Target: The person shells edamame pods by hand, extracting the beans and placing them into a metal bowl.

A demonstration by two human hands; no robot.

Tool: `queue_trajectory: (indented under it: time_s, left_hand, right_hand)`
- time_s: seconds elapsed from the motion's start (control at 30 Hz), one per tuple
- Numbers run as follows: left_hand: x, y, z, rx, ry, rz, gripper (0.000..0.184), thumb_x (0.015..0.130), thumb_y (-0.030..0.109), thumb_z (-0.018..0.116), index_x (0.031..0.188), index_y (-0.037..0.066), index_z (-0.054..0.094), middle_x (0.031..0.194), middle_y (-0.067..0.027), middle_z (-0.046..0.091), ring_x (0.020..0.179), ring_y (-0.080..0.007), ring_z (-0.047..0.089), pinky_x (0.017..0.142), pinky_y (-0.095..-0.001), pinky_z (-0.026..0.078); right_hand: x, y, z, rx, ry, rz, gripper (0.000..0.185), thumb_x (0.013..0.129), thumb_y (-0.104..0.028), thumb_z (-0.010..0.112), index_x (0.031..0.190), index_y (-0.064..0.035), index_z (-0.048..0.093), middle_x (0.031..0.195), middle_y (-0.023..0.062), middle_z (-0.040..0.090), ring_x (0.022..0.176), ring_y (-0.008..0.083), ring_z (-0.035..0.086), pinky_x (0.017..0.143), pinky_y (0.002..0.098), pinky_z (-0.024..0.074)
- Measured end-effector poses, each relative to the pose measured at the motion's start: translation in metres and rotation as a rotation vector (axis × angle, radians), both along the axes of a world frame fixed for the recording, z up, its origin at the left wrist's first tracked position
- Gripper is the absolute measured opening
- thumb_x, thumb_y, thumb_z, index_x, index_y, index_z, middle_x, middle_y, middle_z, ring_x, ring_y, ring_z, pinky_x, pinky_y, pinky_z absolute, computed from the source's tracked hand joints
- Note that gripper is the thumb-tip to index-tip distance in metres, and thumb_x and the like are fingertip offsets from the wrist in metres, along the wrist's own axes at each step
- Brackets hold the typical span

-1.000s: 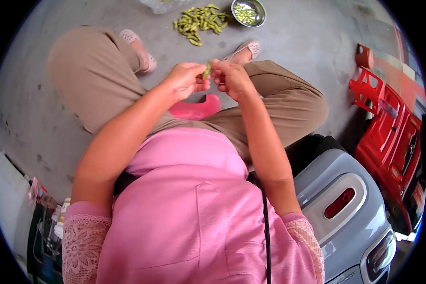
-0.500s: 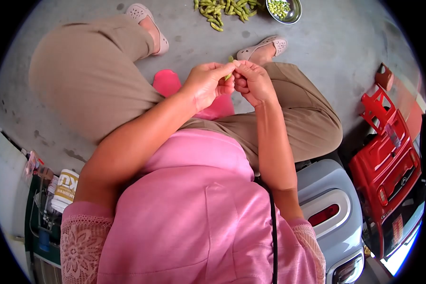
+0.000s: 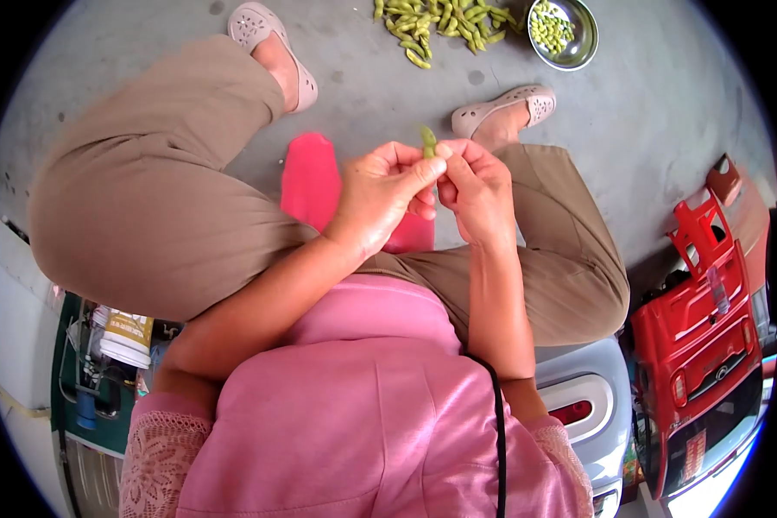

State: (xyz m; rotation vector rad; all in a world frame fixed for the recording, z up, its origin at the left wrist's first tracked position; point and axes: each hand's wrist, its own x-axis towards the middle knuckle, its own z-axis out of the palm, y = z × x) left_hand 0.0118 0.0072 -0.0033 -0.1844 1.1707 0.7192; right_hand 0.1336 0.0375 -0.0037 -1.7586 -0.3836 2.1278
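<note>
A green soybean pod stands upright between my two hands in front of my lap. My left hand is closed, pinching the pod's lower part between thumb and fingers. Closed too, my right hand grips the pod from the other side, its thumb tip against my left fingers. The pod's lower end is hidden by the fingertips. Beyond the hands, a heap of soybean pods lies on the floor. Right of it a metal bowl holds shelled green beans.
My shoes rest on the grey concrete floor. A pink, flat-topped object is between my legs. At right are a red vehicle and a grey vehicle-like body. A white bucket stands at left.
The view has shifted, so the hands, heap and bowl appear lower. More of the pod now sticks up above my fingertips; both hands still hold it.
</note>
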Motion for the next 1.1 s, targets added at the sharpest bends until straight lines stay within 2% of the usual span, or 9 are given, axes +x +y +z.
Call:
queue_trajectory:
  time_s: [0.17,0.33,0.4,0.53,0.73,0.8,0.83,1.0,1.1]
  left_hand:
    - [-0.002,0.000,0.006,0.112,0.006,-0.062,0.013,0.080,0.011,0.055,0.081,-0.001,0.051,0.070,-0.0064,0.055,0.057,-0.0092,0.051,0.050,-0.0208,0.044]
    - [-0.002,-0.007,0.009,0.232,0.170,-0.211,0.010,0.081,0.008,0.052,0.083,-0.001,0.052,0.071,-0.0054,0.056,0.055,-0.0078,0.051,0.048,-0.0211,0.045]
    - [-0.002,-0.014,0.006,0.393,0.378,-0.386,0.008,0.080,0.007,0.052,0.082,-0.001,0.052,0.070,-0.0047,0.056,0.054,-0.0064,0.050,0.046,-0.0202,0.045]
    - [-0.002,-0.021,-0.001,0.557,0.560,-0.492,0.007,0.080,0.006,0.052,0.081,-0.001,0.053,0.069,-0.0038,0.056,0.053,-0.0058,0.050,0.044,-0.0197,0.043]
    - [-0.004,-0.013,0.005,0.406,0.402,-0.486,0.010,0.080,0.009,0.052,0.085,0.000,0.054,0.066,-0.0033,0.054,0.052,-0.0060,0.049,0.042,-0.0204,0.043]
    - [-0.004,-0.009,0.009,0.307,0.301,-0.390,0.013,0.081,0.012,0.052,0.086,0.000,0.054,0.067,-0.0034,0.054,0.052,-0.0067,0.049,0.043,-0.0204,0.043]
    - [-0.004,-0.008,0.007,0.309,0.301,-0.396,0.013,0.081,0.012,0.052,0.086,0.000,0.054,0.067,-0.0034,0.054,0.052,-0.0067,0.049,0.043,-0.0204,0.043]
    - [-0.006,-0.007,0.004,0.114,-0.110,-0.136,0.019,0.084,0.018,0.049,0.085,0.000,0.053,0.069,-0.0041,0.052,0.055,-0.0092,0.050,0.046,-0.0221,0.044]
    - [-0.006,-0.008,0.003,0.116,-0.143,-0.093,0.020,0.084,0.019,0.047,0.086,0.000,0.052,0.070,-0.0045,0.053,0.055,-0.0096,0.050,0.046,-0.0224,0.044]
  right_hand:
    - [0.004,0.014,0.020,0.090,-0.144,0.205,0.014,0.080,-0.012,0.053,0.077,0.0007,0.058,0.062,0.0009,0.055,0.051,0.0046,0.046,0.046,0.0174,0.0371]
    - [0.006,0.011,0.029,0.150,-0.240,0.380,0.014,0.078,-0.008,0.054,0.080,0.0041,0.059,0.062,0.0027,0.056,0.053,0.0058,0.050,0.046,0.0184,0.0399]
    - [0.004,0.008,0.034,0.182,-0.269,0.413,0.012,0.077,-0.008,0.055,0.079,0.0040,0.059,0.060,0.0032,0.056,0.054,0.0059,0.051,0.045,0.0190,0.0392]
    - [0.003,0.001,0.032,0.276,-0.391,0.501,0.010,0.073,-0.006,0.054,0.073,0.0034,0.056,0.057,0.0021,0.054,0.051,0.0048,0.047,0.044,0.0197,0.0369]
    - [0.000,-0.009,0.020,0.389,-0.448,0.388,0.010,0.071,-0.007,0.053,0.068,0.0020,0.053,0.055,0.0002,0.051,0.050,0.0034,0.042,0.044,0.0195,0.0352]
    - [0.002,-0.010,0.017,0.394,-0.456,0.355,0.009,0.071,-0.007,0.053,0.067,0.0013,0.053,0.055,-0.0005,0.051,0.050,0.0031,0.041,0.044,0.0195,0.0347]
    - [0.004,-0.009,0.015,0.356,-0.407,0.310,0.009,0.071,-0.007,0.053,0.067,0.0005,0.053,0.056,-0.0016,0.050,0.050,0.0025,0.040,0.043,0.0191,0.0336]
    - [0.014,-0.005,0.011,0.242,-0.285,0.242,0.009,0.072,-0.008,0.054,0.067,-0.0011,0.053,0.057,-0.0041,0.048,0.050,0.0012,0.038,0.042,0.0178,0.0311]
    - [0.014,-0.003,0.012,0.214,-0.243,0.191,0.009,0.073,-0.009,0.055,0.068,-0.0011,0.054,0.057,-0.0037,0.048,0.050,0.0015,0.039,0.043,0.0174,0.0316]
